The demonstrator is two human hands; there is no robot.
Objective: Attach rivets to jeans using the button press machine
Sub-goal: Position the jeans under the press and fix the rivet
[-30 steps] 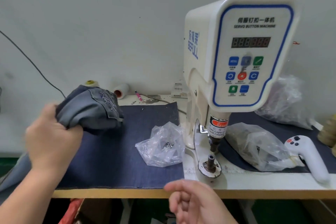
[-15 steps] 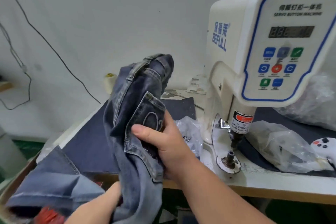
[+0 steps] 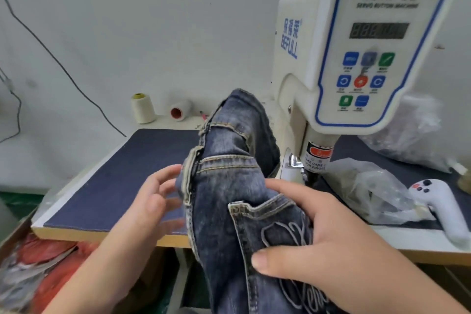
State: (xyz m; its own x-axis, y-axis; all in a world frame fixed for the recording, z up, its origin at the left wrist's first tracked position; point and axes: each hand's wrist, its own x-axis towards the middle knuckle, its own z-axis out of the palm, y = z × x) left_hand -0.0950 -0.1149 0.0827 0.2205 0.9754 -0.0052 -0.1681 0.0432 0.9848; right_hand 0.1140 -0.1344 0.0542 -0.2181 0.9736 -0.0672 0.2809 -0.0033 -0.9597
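Observation:
A pair of dark blue jeans [image 3: 229, 181] with pale stitching hangs bunched up in front of the table, its top reaching toward the white button press machine [image 3: 356, 46]. My right hand [image 3: 321, 237] grips the jeans at the embroidered back pocket, thumb on the pocket face and fingers over its upper edge. My left hand [image 3: 150, 201] sits just left of the waistband edge with its fingers spread and relaxed, fingertips at the fabric. The machine's punch head [image 3: 316, 158] shows behind the jeans; the lower die is hidden by them.
A dark cloth mat [image 3: 127, 173] covers the table left of the machine. Clear plastic bags [image 3: 364, 191] and a white handheld controller [image 3: 443, 206] lie to the right. Two thread cones [image 3: 142, 108] stand by the wall. A box with red material [image 3: 46, 262] sits below at left.
The jeans have come up and moved right toward the machine. My right hand now grips the back pocket. My left hand has risen from under the fabric and opened beside the waistband.

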